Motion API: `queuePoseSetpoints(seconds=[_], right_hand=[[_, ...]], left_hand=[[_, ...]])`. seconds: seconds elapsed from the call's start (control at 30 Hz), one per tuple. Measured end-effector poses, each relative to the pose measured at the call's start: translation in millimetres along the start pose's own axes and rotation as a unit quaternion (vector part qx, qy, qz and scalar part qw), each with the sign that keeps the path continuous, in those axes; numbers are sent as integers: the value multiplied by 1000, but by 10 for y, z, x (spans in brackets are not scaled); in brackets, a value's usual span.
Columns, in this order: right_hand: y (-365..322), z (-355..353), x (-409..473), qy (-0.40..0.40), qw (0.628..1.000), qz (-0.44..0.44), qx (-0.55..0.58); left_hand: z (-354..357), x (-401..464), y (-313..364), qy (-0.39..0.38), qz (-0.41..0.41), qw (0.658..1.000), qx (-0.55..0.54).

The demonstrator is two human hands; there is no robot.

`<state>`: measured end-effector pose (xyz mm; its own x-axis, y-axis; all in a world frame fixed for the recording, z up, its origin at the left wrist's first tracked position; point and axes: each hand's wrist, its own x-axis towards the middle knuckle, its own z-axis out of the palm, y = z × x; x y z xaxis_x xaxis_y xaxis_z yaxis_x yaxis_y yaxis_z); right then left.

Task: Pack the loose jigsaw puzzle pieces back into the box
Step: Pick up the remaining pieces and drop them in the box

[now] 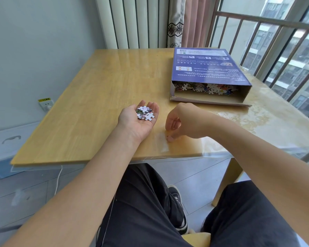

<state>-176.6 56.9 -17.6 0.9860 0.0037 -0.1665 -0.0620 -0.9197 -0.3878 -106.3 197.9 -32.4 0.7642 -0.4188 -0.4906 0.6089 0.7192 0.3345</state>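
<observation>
Puzzle pieces (144, 113) lie heaped in the upturned, flat left hand (138, 120); more fill the box (209, 68). Light, thin, easily spilled. Right hand (175, 125) fingertips pinch something small off the surface (96, 104); identity unclear.

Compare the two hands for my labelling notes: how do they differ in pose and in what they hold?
The left hand lies palm up, flat, carrying a heap of pieces. The right hand points down, fingers pinching at the table. Both are bare, near the front edge.
</observation>
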Motion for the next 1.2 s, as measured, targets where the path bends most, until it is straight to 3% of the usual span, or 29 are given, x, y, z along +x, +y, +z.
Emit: queuePoseSetpoints(seconds=[0.53, 0.77, 0.87, 0.97, 1.03, 1.07, 1.1, 1.17, 1.2], right_hand=[[-35, -10, 30, -44, 998, -32, -37], [13, 33, -8, -16, 998, -56, -5], [101, -37, -26, -20, 983, -41, 178], [85, -151, 41, 25, 892, -15, 452], [2, -208, 168, 61, 841, 3, 538], [-49, -224, 235, 77, 844, 10, 530], [-83, -233, 300, 102, 872, 14, 478], [-81, -258, 379, 181, 936, 9, 301], [-44, -276, 373, 223, 949, 2, 224]], left_hand=[[-14, 28, -21, 1, -7, 1000, -5], [-16, 34, -11, 2, -7, 1000, 2], [-9, 47, -13, 6, -7, 1000, 5], [13, 63, -41, 6, -3, 999, 32], [39, 73, -78, 6, -2, 999, 48], [55, 76, -103, 4, -5, 999, 49], [71, 83, -127, 1, -9, 999, 46], [114, 98, -167, 1, -16, 999, 28], [135, 107, -183, 3, -19, 1000, 20]])
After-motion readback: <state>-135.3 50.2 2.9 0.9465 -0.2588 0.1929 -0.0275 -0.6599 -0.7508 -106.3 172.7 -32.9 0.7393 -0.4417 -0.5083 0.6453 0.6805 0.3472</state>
